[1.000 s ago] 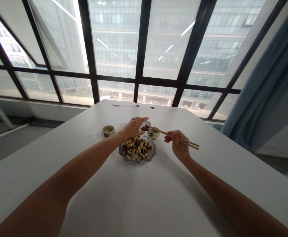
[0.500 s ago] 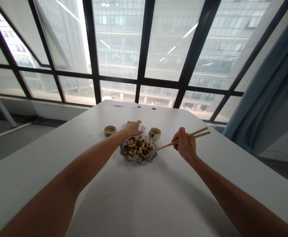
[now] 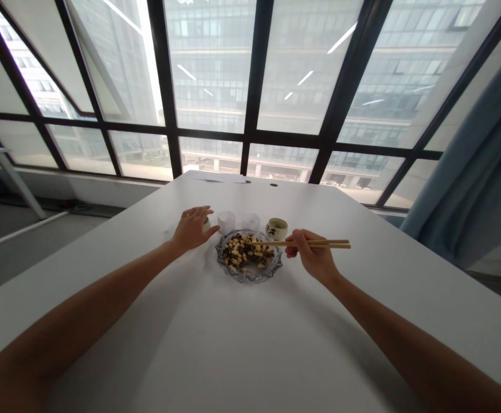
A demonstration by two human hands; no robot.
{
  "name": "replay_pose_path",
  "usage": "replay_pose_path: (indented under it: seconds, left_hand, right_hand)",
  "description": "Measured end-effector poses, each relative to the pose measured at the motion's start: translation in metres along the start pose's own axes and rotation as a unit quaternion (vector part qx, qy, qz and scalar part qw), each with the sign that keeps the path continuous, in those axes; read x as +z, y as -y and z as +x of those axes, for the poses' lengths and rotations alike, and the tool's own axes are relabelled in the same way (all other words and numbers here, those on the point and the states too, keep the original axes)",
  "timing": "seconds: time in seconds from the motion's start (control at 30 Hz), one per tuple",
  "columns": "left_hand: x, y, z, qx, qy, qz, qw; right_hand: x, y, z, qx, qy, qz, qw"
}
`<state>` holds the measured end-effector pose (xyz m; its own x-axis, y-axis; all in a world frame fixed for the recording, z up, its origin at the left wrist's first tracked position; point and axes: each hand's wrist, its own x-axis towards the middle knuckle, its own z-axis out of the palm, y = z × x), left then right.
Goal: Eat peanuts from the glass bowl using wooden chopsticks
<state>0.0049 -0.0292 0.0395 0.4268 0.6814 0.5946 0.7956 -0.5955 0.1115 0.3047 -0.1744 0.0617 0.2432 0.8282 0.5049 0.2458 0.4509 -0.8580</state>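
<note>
A pair of wooden chopsticks [image 3: 332, 244] is being held in the grip of the right hand [image 3: 313, 255], the fingers being closed narrowly about them. The sticks are being kept nearly level and close together, and their tips are being pointed leftward over a scalloped glass bowl [image 3: 250, 280]. Whether a piece is being pinched at the tips cannot be told.

In the bowl, a mix of pale peanuts and dark seeds [image 3: 238, 251] is being contained, heaped mostly toward the left and far side, with some bare glass being left toward the near right.

The grip of the left hand [image 3: 194, 228] is being spread, thumb apart from fingers, around a small cup [image 3: 206, 224] that is being mostly hidden by it; whether the cup is being firmly held cannot be told.

Just beyond the bowl, two clear cups, a left one [image 3: 226, 221] and a right one [image 3: 251, 221], are being lined up side by side. To their right, a pale green cup with dark lettering [image 3: 277, 228] is being stood upright near the right hand. All of these are being carried by a white tabletop [image 3: 242, 338], at whose far end paper sheets [image 3: 214, 177] are being supported.
</note>
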Motion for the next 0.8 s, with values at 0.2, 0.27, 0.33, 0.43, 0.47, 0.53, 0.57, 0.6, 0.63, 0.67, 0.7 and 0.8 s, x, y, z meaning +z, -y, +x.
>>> replay_pose_path:
  seconds: [0.2,0.27,0.33,0.43,0.47,0.53,0.57,0.6,0.63,0.67,0.7,0.8]
  left_hand:
    - [0.019,0.011,-0.012,-0.095,-0.045,-0.069,0.992]
    - [0.026,0.013,-0.012,-0.107,-0.058,-0.084,0.989]
    - [0.03,0.015,-0.013,-0.118,-0.068,-0.091,0.987]
    - [0.036,0.019,-0.014,-0.151,-0.069,-0.107,0.98]
    - [0.038,0.02,-0.014,-0.163,-0.066,-0.115,0.978]
    - [0.04,0.022,-0.015,-0.182,-0.062,-0.133,0.972]
    - [0.041,0.022,-0.015,-0.188,-0.059,-0.142,0.97]
    - [0.042,0.023,-0.015,-0.193,-0.055,-0.149,0.968]
    - [0.043,0.023,-0.015,-0.197,-0.051,-0.154,0.967]
    - [0.043,0.024,-0.015,-0.2,-0.048,-0.159,0.966]
    - [0.044,0.024,-0.014,-0.202,-0.046,-0.164,0.965]
    - [0.046,0.026,-0.014,-0.203,-0.047,-0.181,0.961]
  right_hand:
    - [0.003,0.019,-0.002,0.057,0.069,0.029,0.996]
    - [0.007,0.019,-0.006,0.083,0.125,0.018,0.989]
    - [0.011,0.016,-0.009,0.095,0.141,0.01,0.985]
    - [0.012,0.011,-0.01,0.078,0.098,0.001,0.992]
    - [0.01,0.01,-0.009,0.063,0.072,0.0,0.995]
    - [0.006,0.008,-0.007,0.027,0.017,-0.008,0.999]
    - [0.004,0.007,-0.005,0.013,0.0,-0.017,1.0]
    - [0.003,0.006,-0.004,0.004,-0.007,-0.03,1.0]
    - [0.001,0.004,-0.004,0.0,-0.004,-0.046,0.999]
    - [0.0,0.002,-0.004,-0.001,0.008,-0.063,0.998]
    - [-0.001,0.001,-0.004,0.0,0.027,-0.078,0.997]
    - [-0.001,0.001,-0.006,-0.001,0.075,-0.093,0.993]
